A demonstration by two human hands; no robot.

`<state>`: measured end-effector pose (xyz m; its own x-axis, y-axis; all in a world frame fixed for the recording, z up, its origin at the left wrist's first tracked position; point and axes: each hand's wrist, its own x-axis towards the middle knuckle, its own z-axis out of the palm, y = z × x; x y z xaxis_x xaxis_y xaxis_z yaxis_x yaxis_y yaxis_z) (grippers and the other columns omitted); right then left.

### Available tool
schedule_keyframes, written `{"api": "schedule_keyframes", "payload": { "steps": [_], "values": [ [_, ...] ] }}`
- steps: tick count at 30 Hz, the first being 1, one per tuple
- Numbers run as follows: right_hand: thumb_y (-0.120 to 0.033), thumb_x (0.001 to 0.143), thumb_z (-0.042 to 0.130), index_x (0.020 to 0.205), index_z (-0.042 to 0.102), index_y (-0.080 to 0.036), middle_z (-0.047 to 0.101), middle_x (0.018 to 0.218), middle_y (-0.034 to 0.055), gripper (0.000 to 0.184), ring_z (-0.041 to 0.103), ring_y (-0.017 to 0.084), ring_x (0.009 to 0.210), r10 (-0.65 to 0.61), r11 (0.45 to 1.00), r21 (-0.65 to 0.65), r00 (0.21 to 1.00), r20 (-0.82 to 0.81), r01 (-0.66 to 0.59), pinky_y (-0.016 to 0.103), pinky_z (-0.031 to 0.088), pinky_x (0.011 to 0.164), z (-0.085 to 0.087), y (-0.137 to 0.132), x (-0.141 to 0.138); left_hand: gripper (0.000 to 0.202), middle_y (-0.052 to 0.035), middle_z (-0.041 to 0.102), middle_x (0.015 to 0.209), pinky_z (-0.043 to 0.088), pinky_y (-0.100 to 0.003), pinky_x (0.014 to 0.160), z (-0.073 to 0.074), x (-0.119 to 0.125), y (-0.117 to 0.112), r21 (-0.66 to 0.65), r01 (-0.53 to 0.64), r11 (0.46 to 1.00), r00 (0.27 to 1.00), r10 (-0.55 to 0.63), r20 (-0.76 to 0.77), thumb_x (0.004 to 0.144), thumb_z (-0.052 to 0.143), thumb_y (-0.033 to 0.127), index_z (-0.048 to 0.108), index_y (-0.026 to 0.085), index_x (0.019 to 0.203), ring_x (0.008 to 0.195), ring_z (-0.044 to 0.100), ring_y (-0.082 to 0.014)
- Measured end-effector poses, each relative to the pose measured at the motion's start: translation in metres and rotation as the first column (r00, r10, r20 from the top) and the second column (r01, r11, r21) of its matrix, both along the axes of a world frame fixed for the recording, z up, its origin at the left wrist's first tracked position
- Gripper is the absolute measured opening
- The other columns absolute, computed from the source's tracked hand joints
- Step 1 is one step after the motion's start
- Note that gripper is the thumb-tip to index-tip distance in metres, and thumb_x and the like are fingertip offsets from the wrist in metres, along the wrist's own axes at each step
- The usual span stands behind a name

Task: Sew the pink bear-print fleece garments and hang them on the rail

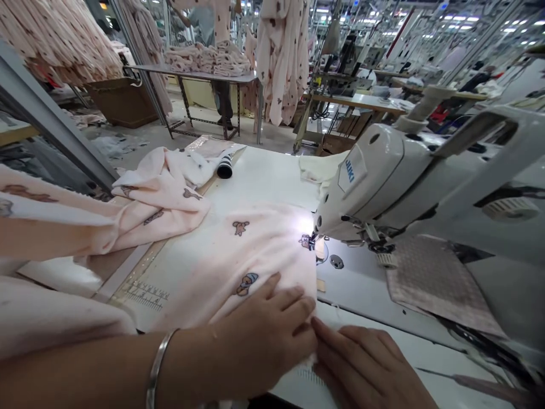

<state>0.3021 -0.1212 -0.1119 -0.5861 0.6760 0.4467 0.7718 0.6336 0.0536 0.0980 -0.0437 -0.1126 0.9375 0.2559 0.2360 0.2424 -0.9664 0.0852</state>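
Observation:
A pale pink fabric piece [255,255] printed with small bears lies flat on the white sewing table [264,176]. Its far edge sits under the presser foot [309,242] of a white sewing machine [383,182]. My left hand [264,335], with a silver bangle on the wrist, rests on the near edge of the fabric, fingers together and pressed flat. My right hand [366,369] lies just right of it, fingertips pinching the fabric's near edge against the table.
More pink printed fabric [162,199] is heaped at the left of the table, beside a black-and-white spool [224,166]. A ruler strip [145,292] runs along the table. A checked cloth [430,284] lies under the machine arm. Garments hang behind, and a person stands at a far table [191,74].

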Motion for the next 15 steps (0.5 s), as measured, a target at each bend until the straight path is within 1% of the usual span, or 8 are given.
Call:
{"api": "schedule_keyframes", "payload": {
  "steps": [3, 6, 8, 10, 12, 15],
  "values": [
    [-0.014, 0.090, 0.044, 0.098, 0.067, -0.018, 0.069, 0.105, 0.0059, 0.025, 0.056, 0.015, 0.081, 0.008, 0.998, -0.058, 0.997, -0.079, -0.013, 0.030, 0.042, 0.067, -0.002, 0.020, 0.003, 0.017, -0.0086, 0.054, 0.124, 0.034, -0.049, 0.102, 0.001, 0.004, 0.028, 0.008, 0.035, 0.999, 0.999, -0.035, -0.004, 0.092, 0.046, 0.025, 0.059, 0.018, 0.101, 0.110, 0.052, -0.0234],
    [-0.013, 0.089, 0.047, 0.099, 0.066, -0.018, 0.067, 0.104, 0.0071, 0.022, 0.055, 0.015, 0.080, -0.023, 0.993, -0.117, 0.989, -0.149, 0.005, 0.030, 0.040, 0.065, -0.004, 0.040, 0.008, 0.018, -0.0078, 0.056, 0.118, 0.036, -0.045, 0.099, 0.001, 0.012, 0.058, -0.023, 0.073, 0.997, 0.997, -0.073, -0.002, 0.092, 0.049, 0.028, 0.060, 0.018, 0.101, 0.105, 0.054, -0.0214],
    [-0.016, 0.090, 0.049, 0.099, 0.066, -0.019, 0.066, 0.102, 0.0072, 0.020, 0.055, 0.016, 0.080, -0.059, 0.988, -0.147, 0.986, -0.156, 0.036, 0.031, 0.041, 0.066, -0.006, 0.054, 0.014, 0.018, -0.0077, 0.058, 0.113, 0.038, -0.042, 0.095, 0.001, 0.018, 0.077, -0.048, 0.107, 0.993, 0.994, -0.108, -0.006, 0.092, 0.048, 0.029, 0.062, 0.018, 0.096, 0.101, 0.054, -0.0205],
    [-0.019, 0.091, 0.049, 0.100, 0.066, -0.021, 0.064, 0.096, 0.0064, 0.018, 0.057, 0.015, 0.079, -0.091, 0.983, -0.172, 0.987, -0.130, 0.068, 0.031, 0.042, 0.069, -0.009, 0.067, 0.022, 0.023, -0.0080, 0.059, 0.108, 0.038, -0.039, 0.092, 0.002, 0.024, 0.093, -0.050, 0.134, 0.990, 0.991, -0.135, -0.014, 0.094, 0.043, 0.027, 0.063, 0.017, 0.091, 0.097, 0.054, -0.0189],
    [-0.021, 0.091, 0.049, 0.102, 0.065, -0.022, 0.063, 0.090, 0.0049, 0.019, 0.058, 0.014, 0.076, -0.115, 0.981, -0.165, 0.988, -0.098, 0.098, 0.031, 0.044, 0.072, -0.014, 0.077, 0.030, 0.027, -0.0076, 0.059, 0.105, 0.038, -0.036, 0.088, 0.003, 0.030, 0.107, -0.046, 0.132, 0.990, 0.991, -0.133, -0.020, 0.096, 0.040, 0.027, 0.064, 0.017, 0.089, 0.093, 0.053, -0.0171],
    [-0.022, 0.091, 0.049, 0.104, 0.065, -0.022, 0.065, 0.089, 0.0047, 0.021, 0.060, 0.013, 0.073, -0.147, 0.985, -0.107, 0.986, -0.076, 0.138, 0.029, 0.046, 0.072, -0.021, 0.085, 0.037, 0.028, -0.0047, 0.060, 0.097, 0.038, -0.031, 0.082, 0.004, 0.038, 0.122, -0.060, 0.100, 0.993, 0.995, -0.100, -0.008, 0.095, 0.042, 0.030, 0.064, 0.018, 0.085, 0.085, 0.052, -0.0150]
  ]
}}
